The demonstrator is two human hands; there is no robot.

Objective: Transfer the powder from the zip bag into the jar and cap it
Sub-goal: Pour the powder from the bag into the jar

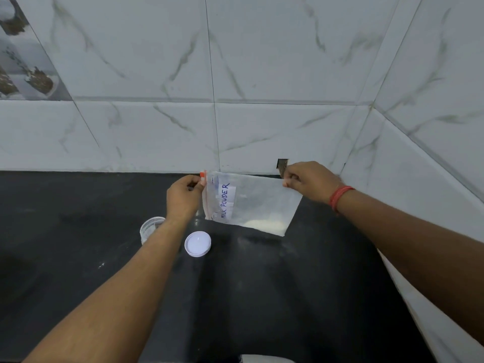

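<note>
Head view: the bag (251,203) hangs sideways above the worktop (262,297). The left hand (183,197) pinches its red slider end, the right hand (309,179) its far corner. Powder (264,224) sits at the bottom. The open jar (150,227) is at 8 o'clock of the bag, the cap (197,243) beside it. Best unzip fully, keeping powder low.

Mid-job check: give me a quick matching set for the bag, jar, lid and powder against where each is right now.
Things:
1. zip bag
2. jar
3. lid
4. powder

States:
A. lying off the jar on the black counter
B. gathered in the bag's lowest corner
C. held up between left hand and right hand
D. standing uncapped, partly hidden by the left forearm

Pairs: 1-C, 2-D, 3-A, 4-B
</note>
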